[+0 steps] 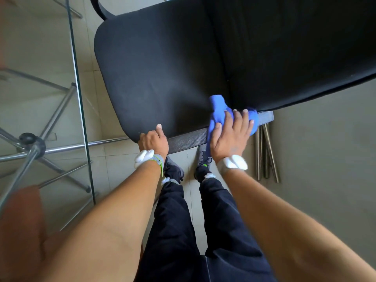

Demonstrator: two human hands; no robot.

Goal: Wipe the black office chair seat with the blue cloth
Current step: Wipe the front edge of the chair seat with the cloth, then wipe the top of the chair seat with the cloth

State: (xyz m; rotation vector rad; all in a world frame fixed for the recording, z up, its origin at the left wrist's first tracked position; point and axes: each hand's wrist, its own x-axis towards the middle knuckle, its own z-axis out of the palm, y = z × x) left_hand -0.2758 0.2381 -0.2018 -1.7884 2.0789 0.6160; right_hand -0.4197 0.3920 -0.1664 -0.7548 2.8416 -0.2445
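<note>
At the near edge of the black office chair seat (162, 64), both of my hands are on the chair. My left hand (154, 141) is clamped on the seat's near left corner: the thumb lies on top of the fabric and the other fingers curl out of sight under the rim, so it is closed on the seat edge. My right hand (232, 135) lies flat with its fingers spread, palm down on the blue cloth (218, 107). It presses the cloth rather than pinching it, so the hand is open on top of it.

I see the cloth bunched at the near right part of the seat, just where the cushion meets the chair back (295, 47). One lump of it sticks out to the far side of my fingertips, and a strip hangs down over the grey mesh edge (187, 139) of the seat toward the floor. The back fills the right and far right of the view and overhangs the cushion.

Each wrist carries a white band, the left wristband (143, 158) and the right wristband (234, 162). Below them I see dark trousers (173, 231) and grey shoes (203, 157) on the pale tiled floor (325, 159). To the left stands a glass table edge (79, 98) over chrome legs (32, 143). Near the right, a bundle of metal rods (266, 153) leans beside the chair.
</note>
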